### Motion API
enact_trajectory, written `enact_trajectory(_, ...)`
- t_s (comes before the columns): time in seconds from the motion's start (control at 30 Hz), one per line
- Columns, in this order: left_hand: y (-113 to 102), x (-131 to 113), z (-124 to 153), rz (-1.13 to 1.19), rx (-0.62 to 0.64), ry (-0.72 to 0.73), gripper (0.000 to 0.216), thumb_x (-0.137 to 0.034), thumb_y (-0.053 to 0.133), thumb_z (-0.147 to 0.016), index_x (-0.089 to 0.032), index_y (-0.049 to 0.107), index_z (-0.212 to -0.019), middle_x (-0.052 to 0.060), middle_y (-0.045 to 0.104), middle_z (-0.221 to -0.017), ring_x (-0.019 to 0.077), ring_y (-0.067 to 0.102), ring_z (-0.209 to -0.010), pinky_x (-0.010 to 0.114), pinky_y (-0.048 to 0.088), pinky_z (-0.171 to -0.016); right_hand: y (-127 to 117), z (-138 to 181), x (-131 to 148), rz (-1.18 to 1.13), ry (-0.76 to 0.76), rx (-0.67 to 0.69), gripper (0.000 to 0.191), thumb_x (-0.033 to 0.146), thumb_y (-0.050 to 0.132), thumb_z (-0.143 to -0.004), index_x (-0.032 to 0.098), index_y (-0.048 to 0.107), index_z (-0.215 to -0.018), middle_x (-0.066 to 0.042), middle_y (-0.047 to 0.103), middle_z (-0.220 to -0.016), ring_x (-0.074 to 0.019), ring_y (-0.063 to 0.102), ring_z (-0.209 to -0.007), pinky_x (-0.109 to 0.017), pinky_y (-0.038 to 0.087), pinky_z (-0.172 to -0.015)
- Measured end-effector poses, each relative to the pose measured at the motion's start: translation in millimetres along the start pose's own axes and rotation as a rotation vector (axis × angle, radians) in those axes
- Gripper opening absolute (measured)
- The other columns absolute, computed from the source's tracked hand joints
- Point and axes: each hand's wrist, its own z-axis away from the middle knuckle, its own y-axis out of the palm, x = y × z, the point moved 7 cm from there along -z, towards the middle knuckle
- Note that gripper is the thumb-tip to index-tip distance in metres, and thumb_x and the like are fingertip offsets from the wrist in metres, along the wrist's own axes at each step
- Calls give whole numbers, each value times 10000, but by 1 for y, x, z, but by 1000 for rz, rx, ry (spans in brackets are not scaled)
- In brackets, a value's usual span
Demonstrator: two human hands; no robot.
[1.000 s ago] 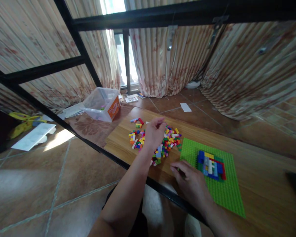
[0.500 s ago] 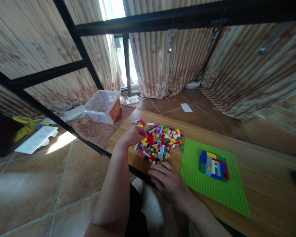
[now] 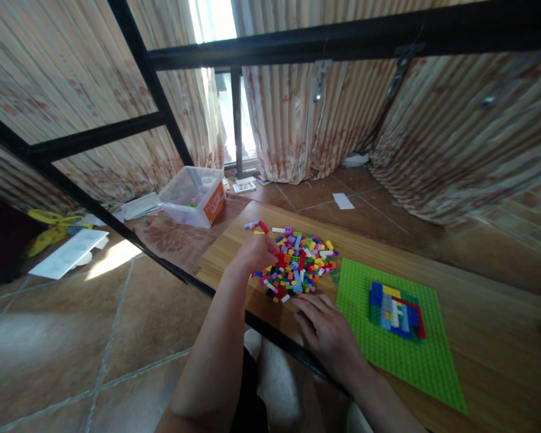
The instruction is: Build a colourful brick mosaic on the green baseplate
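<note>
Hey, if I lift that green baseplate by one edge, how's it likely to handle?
The green baseplate looks thin and flat, so it may flex slightly and feel light for its spread. The brick build sitting on it probably adds weight and could slide if not pressed onto the studs.

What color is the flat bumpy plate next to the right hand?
The plate is bright green, seen best in the head view.

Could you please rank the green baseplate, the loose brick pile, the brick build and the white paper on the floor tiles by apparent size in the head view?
1. Green baseplate
2. Loose brick pile, partly covered by the left hand
3. Brick build
4. White paper, farther from the camera
</note>
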Motion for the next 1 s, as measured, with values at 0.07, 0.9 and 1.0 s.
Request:
enact_trajectory(0.07,1,-9,1,10,3,55,209,-139,660,-660,-177,772,-832,12,729,-778,169,636,-739,245,469,-683,-3,0,-6,33,25,-39,244,163,509,-910,188,672,-1090,-96,710,-1085,-242,626,-994,-427,541,-863)
enact_trajectory(0.9,17,-66,4,368,67,341,98,-205,607,-786,-150,671,-837,20,662,-788,140,595,-716,257,473,-708,-50,2,-20,-45,229,-236,199,197,504,-933,218,685,-1014,-59,724,-1004,-190,657,-944,-352,525,-872)
enact_trajectory(1.0,36,-79,8,758,239,248,166,-259,642,-779,-139,649,-893,2,641,-746,102,570,-641,221,451,-629,-71,6,-33,-144,338,-358,202,238,534,-922,217,658,-1081,-58,715,-1003,-177,658,-898,-336,528,-839)
